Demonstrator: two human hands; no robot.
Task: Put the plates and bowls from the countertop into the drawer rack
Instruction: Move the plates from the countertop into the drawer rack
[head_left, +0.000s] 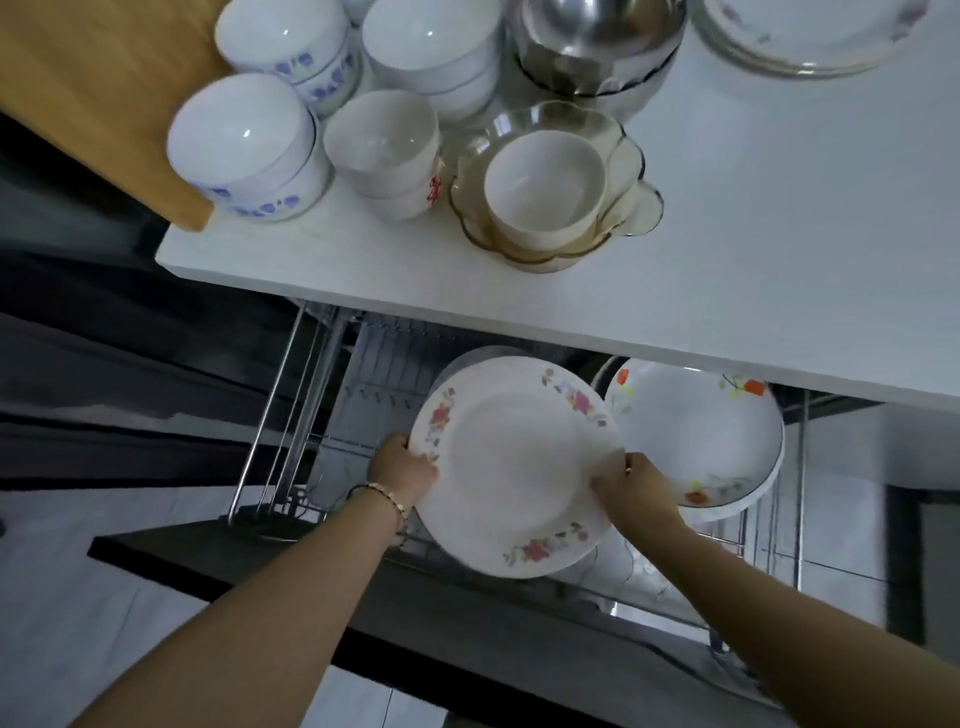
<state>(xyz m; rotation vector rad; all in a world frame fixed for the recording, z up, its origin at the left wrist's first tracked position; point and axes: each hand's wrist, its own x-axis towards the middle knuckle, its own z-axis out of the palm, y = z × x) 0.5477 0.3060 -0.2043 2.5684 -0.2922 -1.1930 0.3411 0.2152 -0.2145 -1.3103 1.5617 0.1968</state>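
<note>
- Both hands clamped on one floral-rimmed plate (519, 467), tilted, over the wire drawer rack (332, 415) just below the white countertop (727, 260) edge.
- Left hand (402, 470) pinching the plate's left rim; fingers mostly hidden behind it; bracelet (387, 496) on the wrist.
- Right hand (631, 480) gripping the right rim, thumb on the face.
- More plates behind it, only slivers of rim showing; count unclear.
- Right of it, a deep orange-flowered dish (701, 431) leaning in the rack, top cut by the countertop.
- Rack floor under the plate hidden; slots hard to make out.
- On the countertop: stacked blue-patterned bowls (244, 145), plain white bowl (545, 182) inside an amber glass dish (631, 156), steel bowl (597, 31) and plate stack (805, 36) cropped by the frame.
</note>
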